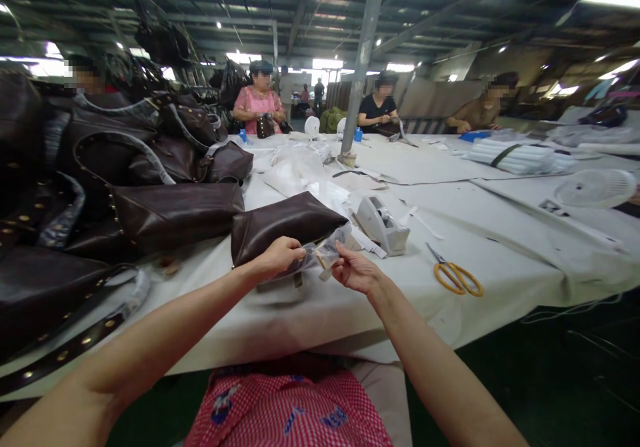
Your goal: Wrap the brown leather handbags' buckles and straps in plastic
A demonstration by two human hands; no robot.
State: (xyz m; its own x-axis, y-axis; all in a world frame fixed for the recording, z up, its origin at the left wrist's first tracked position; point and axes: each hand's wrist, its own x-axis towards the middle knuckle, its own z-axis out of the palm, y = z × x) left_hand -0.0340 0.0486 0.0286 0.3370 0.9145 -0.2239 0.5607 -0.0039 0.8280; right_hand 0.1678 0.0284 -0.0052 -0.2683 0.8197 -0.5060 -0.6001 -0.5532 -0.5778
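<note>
Plastic film (331,243) is pinched by the left hand (283,255) and right hand (356,270), at the near edge of the brown bag (287,225) on the table (395,293), perhaps wrapping a gold-toned piece (321,257).

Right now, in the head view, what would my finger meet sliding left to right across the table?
Piled brown bags → left hand → right hand → tape dispenser → orange-handled scissors → white fan.
</note>
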